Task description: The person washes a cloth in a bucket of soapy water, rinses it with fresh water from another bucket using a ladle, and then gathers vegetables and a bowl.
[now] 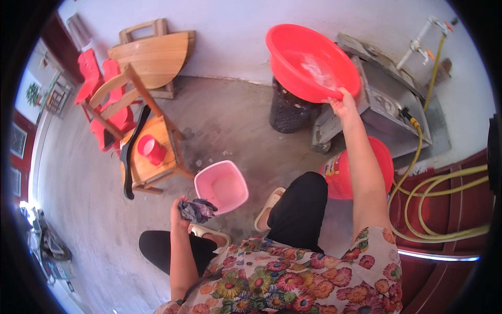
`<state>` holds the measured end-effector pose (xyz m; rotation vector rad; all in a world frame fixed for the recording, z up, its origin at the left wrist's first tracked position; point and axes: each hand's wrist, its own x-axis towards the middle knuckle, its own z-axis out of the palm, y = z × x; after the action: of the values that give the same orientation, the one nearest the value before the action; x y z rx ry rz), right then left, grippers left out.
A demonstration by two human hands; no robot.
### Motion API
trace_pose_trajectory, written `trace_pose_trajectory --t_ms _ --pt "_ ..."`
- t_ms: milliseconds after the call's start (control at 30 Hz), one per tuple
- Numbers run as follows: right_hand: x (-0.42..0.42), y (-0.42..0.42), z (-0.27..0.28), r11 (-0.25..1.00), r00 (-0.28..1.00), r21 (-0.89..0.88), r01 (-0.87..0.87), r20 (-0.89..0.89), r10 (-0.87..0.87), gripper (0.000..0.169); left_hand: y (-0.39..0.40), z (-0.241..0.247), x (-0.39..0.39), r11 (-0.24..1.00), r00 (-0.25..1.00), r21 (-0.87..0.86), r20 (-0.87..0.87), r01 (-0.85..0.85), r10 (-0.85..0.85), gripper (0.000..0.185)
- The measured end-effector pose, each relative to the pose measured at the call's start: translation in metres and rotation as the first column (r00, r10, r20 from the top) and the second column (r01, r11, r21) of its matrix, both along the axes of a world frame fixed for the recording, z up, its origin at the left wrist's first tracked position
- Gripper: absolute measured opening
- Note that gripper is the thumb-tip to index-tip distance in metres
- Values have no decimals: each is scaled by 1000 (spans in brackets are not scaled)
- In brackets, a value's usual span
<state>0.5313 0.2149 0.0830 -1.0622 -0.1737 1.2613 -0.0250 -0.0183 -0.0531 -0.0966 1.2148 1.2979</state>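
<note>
My right hand [342,103] grips the near rim of a large red plastic basin [290,47]. The basin is tilted over a dark bucket [288,112] and the edge of a metal sink, with a little sudsy water inside. In my left hand [179,214] is a crumpled dark grey and purplish cloth [198,210]. The cloth hangs beside the near left rim of a pink plastic tub [221,188] on the floor; whether they touch I cannot tell.
A wooden chair [157,129] carries a red cup [152,149] and a black hanger [128,157]. Right of my knee stands a red bucket [339,176]. A yellow hose [421,188] runs from the metal sink [392,106]. Against the wall leans a folded wooden table [151,59].
</note>
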Motion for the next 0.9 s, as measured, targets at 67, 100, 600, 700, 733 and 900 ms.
trace_pose_trajectory --t_ms 67,100,600,700,733,900 --pt "-4 -7 17 998 998 63 -9 -61 13 20 1 6 6 1000 1000 -1 -14 2 -2 17" --pt "-4 -10 28 997 997 76 -20 -70 25 21 3 5 7 1000 1000 13 0 24 -24 17" --pt "65 -16 117 856 769 386 343 -639 -20 30 12 -25 -1 992 992 7 -14 129 -129 23" --pt "83 -8 97 802 613 383 458 -790 27 31 16 -17 7 994 994 -2 3 110 -110 24" --pt "90 -5 86 788 576 395 473 -815 63 32 20 -16 9 994 994 -1 1 111 -111 24" --pt "101 -7 72 718 410 399 571 -896 172 33 26 -1 6 981 981 15 -38 192 -191 22"
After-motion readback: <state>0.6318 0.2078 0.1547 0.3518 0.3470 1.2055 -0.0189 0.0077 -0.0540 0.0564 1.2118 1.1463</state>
